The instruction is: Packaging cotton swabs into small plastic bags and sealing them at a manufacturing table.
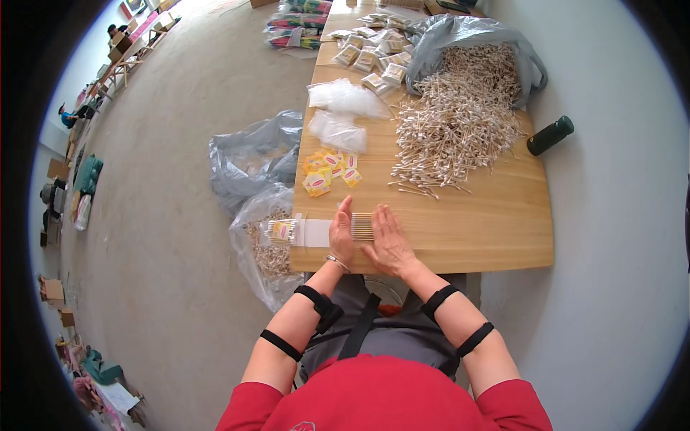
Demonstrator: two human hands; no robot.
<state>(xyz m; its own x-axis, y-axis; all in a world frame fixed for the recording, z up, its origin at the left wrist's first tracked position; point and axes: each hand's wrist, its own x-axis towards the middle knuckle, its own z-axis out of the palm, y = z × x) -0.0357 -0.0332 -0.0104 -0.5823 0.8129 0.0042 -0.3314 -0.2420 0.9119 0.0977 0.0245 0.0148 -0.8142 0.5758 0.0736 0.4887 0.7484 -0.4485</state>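
A flat row of cotton swabs (pixel 362 227) lies on the wooden table near its front edge, between my two hands. My left hand (pixel 342 233) stands on its edge along the row's left end, fingers stretched out and close together. From the right, my right hand (pixel 390 243) lies almost flat with straight fingers, touching the row's other end. Left of my left hand is a white flat strip (pixel 316 233). Beyond it, at the table's left edge, sits a small clear bag of swabs with a yellow card (pixel 282 230). My palms are hidden.
A big heap of loose swabs (pixel 460 122) spills from a grey plastic bag (pixel 535 65). Yellow cards (pixel 330 171), clear empty bags (pixel 338 131) and filled packets (pixel 370 54) lie along the left side. A dark green bottle (pixel 550 135) stands by the wall. Floor bags (pixel 262 161) touch the table's left side.
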